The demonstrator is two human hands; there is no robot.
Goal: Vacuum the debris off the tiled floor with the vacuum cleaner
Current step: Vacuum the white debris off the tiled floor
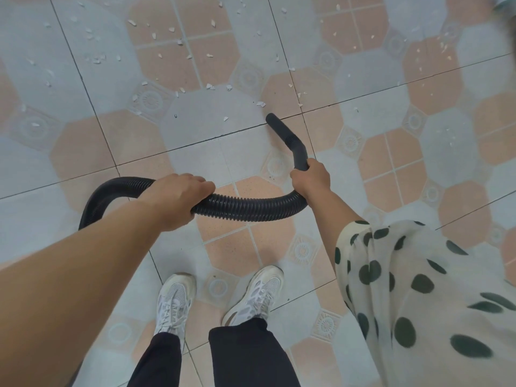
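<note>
The right grip (310, 180), a bare hand, is closed around the lower end of a rigid black nozzle tube (287, 138), just where it joins the hose. Held there, the tube can be steered like a pointer. The left grip (178, 196), the other bare hand, is curled over the top of the hose (245, 209) further back. This is probably done so that the slack is lifted and kept from dragging or kinking.

Between the two grips the hose sags in a shallow curve. Past the left grip it arches away to the left and drops behind the forearm. It is ribbed, flexible and matt black. The body of the vacuum cleaner is not in view.

The nozzle tube is smooth plastic with an elbow bend. Its round open end is aimed forward and down, close to a dark grout line. Whether the tip touches the floor cannot be told.

The debris (261, 104) is seen as small white angular flakes. The nearest lie just beyond the tip and many more are scattered across the far floor, so most of the work is judged to lie ahead.

The tiled floor (195, 127) is faintly glossy, laid in pale grey and peach octagons with small ornamented squares between.

Nearest the viewer, white mesh trainers (174, 300), black trousers and a cream sleeve (418, 289) with dark dots are shown.
</note>
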